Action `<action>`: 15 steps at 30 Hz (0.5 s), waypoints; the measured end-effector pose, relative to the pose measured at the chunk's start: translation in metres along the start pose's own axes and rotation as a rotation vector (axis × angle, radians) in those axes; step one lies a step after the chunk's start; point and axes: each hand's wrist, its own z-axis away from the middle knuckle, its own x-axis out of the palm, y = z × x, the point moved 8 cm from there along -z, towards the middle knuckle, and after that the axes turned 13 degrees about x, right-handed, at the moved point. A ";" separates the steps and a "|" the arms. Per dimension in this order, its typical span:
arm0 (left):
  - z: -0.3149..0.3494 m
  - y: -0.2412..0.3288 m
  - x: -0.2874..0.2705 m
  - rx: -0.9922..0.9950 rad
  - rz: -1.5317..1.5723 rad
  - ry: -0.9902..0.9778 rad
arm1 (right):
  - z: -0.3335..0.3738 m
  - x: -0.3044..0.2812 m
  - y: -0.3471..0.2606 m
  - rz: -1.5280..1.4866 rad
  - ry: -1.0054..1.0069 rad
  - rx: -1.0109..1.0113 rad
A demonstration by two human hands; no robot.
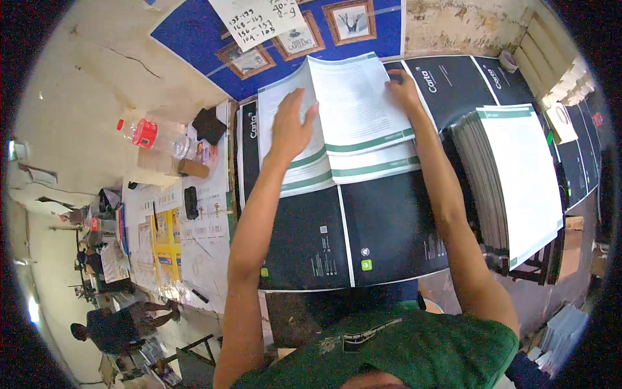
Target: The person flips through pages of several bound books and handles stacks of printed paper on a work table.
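Note:
Printed sheets [363, 107] with green bands lie before me as an open spread, one layer offset above another sheet [376, 165]. My left hand [293, 128] rests on the left page, its fingers stretched out and the thumb apart. At the upper right edge of the right page is my right hand [403, 92], fingers bent around that edge; part of the fingertips is hidden. Under the sheets, a black printed cover board [389, 220] spans the tabletop. A tall stack of similar sheets [518, 175] stands to the right of my right forearm.
Left of the work surface, a plastic bottle [152, 133] with a red label lies by a brown block [193, 168] and a black object [190, 202]. Framed pictures [350, 23] hang on the blue board behind. Another person [113, 329] is far off at lower left.

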 end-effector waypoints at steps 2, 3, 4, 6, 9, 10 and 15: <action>-0.006 0.007 0.034 0.002 -0.131 -0.102 | 0.008 -0.005 -0.008 0.004 0.018 0.008; -0.003 0.006 0.049 -0.022 -0.235 -0.165 | 0.019 -0.008 -0.020 0.052 0.087 -0.015; 0.000 0.006 0.060 -0.039 -0.336 -0.229 | 0.031 -0.016 -0.034 0.099 0.161 -0.036; 0.000 0.008 0.070 -0.090 -0.331 -0.306 | 0.047 -0.039 -0.054 0.063 0.188 -0.051; 0.005 0.007 0.077 -0.107 -0.355 -0.337 | 0.054 -0.068 -0.068 -0.036 0.235 -0.088; 0.004 0.011 0.079 -0.103 -0.348 -0.339 | 0.058 -0.082 -0.071 -0.091 0.259 -0.123; 0.016 0.009 0.088 -0.096 -0.342 -0.336 | 0.091 -0.105 -0.122 -0.231 0.292 -0.294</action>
